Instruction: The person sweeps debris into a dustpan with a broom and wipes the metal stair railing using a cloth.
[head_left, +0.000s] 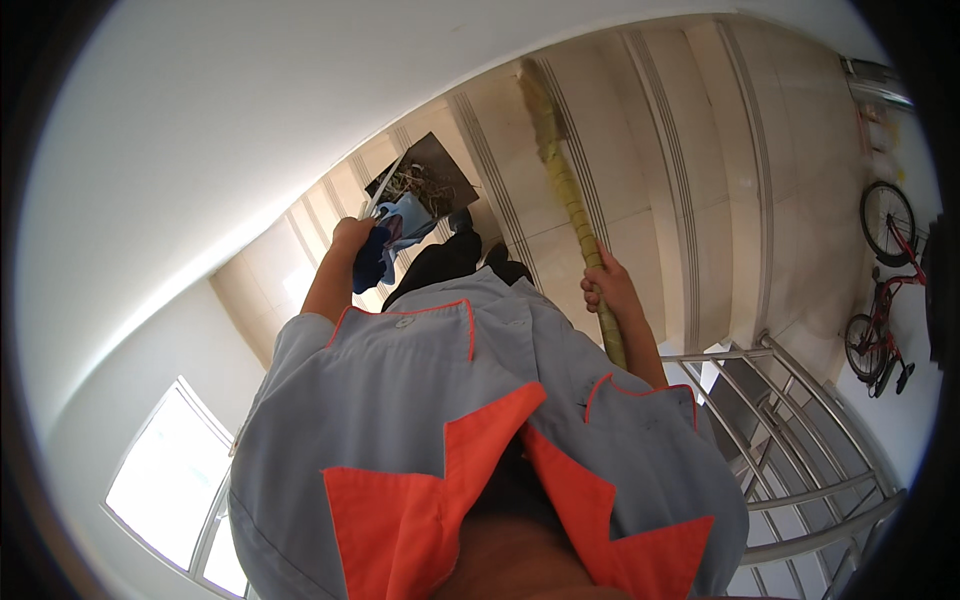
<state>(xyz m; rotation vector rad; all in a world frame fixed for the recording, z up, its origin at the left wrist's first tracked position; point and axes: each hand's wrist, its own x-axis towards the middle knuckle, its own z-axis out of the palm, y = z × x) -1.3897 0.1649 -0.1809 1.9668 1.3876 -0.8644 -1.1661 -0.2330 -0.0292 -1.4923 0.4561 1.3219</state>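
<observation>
My left hand (352, 234) is closed around the pale handle (386, 184) of a dark dustpan (448, 166). Dry plant-like debris (420, 184) lies in the pan. Light blue material (405, 217), possibly cloth or a bag, and a dark blue cloth (370, 262) hang beside that hand; whether its fingers hold them too is unclear. My right hand (611, 283) grips the yellow-wrapped handle (574, 199) of a broom. Its brownish, blurred bristle head (538, 101) points away from me, over the tiled stairs, and I cannot tell whether it touches them.
Beige tiled stairs (622, 247) with dark grooved lines run across the view around my dark shoes (461, 220). A white wall (247, 112) borders them on the left. Metal railings (810, 405) stand at right, with a red bicycle (889, 292) beyond. A bright window (169, 480) is lower left.
</observation>
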